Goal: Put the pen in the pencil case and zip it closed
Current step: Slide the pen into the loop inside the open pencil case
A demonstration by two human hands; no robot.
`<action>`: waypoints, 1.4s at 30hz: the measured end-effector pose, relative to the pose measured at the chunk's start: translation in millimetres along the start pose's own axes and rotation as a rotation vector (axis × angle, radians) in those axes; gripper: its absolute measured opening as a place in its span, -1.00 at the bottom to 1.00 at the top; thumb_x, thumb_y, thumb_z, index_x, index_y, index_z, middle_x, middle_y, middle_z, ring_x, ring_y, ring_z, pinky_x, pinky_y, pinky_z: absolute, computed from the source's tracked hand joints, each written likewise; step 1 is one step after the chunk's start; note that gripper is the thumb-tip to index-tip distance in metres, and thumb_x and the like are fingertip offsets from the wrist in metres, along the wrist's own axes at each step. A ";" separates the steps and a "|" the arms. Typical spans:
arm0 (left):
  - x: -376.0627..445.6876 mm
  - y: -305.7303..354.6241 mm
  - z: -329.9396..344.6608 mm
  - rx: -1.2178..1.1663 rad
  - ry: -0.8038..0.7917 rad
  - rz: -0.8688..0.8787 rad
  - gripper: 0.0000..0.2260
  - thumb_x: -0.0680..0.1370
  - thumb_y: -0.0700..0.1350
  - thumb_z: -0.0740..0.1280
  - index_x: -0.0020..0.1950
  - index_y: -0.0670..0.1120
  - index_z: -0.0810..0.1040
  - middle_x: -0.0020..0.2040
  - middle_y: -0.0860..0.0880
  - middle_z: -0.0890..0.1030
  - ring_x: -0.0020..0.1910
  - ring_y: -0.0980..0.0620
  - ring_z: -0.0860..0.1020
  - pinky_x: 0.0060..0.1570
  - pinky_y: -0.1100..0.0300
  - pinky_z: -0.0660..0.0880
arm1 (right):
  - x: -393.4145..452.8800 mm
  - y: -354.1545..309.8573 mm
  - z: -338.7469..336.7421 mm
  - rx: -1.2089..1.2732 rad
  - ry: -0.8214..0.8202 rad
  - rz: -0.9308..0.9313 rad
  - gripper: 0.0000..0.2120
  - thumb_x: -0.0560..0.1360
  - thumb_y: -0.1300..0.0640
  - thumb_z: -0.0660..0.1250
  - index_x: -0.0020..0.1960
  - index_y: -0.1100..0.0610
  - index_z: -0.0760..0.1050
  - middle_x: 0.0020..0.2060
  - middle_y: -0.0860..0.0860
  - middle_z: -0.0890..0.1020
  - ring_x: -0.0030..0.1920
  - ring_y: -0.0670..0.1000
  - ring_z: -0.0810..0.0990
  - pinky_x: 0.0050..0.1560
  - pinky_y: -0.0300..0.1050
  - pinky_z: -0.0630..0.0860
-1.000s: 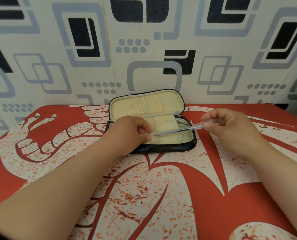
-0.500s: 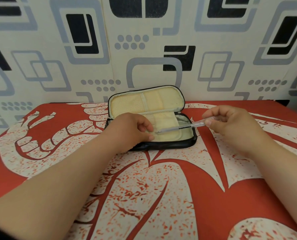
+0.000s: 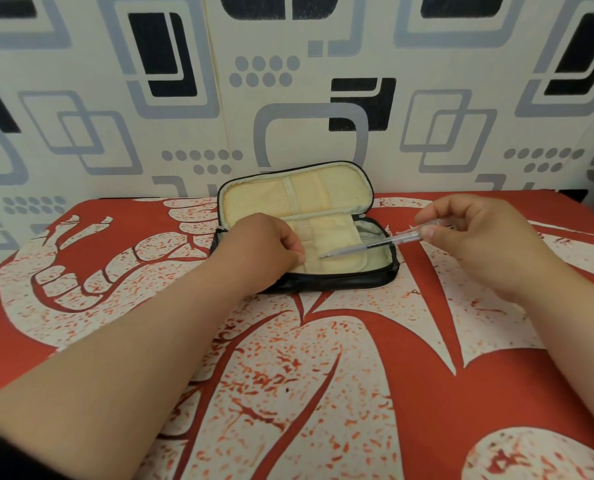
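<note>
The right hand [image 3: 479, 244] pinched the back end of the clear pen [image 3: 375, 244] between thumb and forefinger, its tip slanting down and left over the open lower half of the pencil case [image 3: 340, 282]. The left hand [image 3: 260, 254] rested on the left end of the case, fingers curled onto the cream inner flap [image 3: 333, 237]; whether it gripped the flap or only pressed it was hard to tell. The pen's tip hung at or just above that flap, not yet let go. The lid [image 3: 295, 195] stood propped open toward the patterned wall [image 3: 80, 98], and the case sat on a red and white printed cloth [image 3: 323, 375].

The step in hand looked like insertion. Next, the pen would likely need to be lowered flat along the case's length and released, so that neither end overhung the rim, before the lid was folded down and the zip drawn round.
</note>
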State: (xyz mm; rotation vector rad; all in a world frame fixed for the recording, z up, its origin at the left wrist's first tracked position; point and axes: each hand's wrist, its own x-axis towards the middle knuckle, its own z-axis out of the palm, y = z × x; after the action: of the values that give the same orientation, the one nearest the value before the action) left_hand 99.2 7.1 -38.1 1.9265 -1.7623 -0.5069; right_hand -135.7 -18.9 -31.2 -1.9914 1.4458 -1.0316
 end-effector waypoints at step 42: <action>-1.4 -9.7 4.9 -0.054 0.007 0.145 -0.80 0.42 -0.02 0.40 0.04 0.09 0.62 -0.28 0.23 0.45 -0.31 0.24 0.43 -0.36 0.44 0.27 | 1.3 -24.4 26.4 -0.503 -0.056 -0.245 -0.87 0.43 0.27 0.31 -0.08 0.09 0.54 -0.15 -0.04 0.43 -0.15 0.00 0.41 -0.14 -0.17 0.30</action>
State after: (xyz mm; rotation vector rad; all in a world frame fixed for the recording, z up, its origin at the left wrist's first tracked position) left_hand 104.2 8.6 -47.8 1.7458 -1.8480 -0.4901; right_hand -100.2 -13.4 -29.0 -2.5822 1.5732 -0.7433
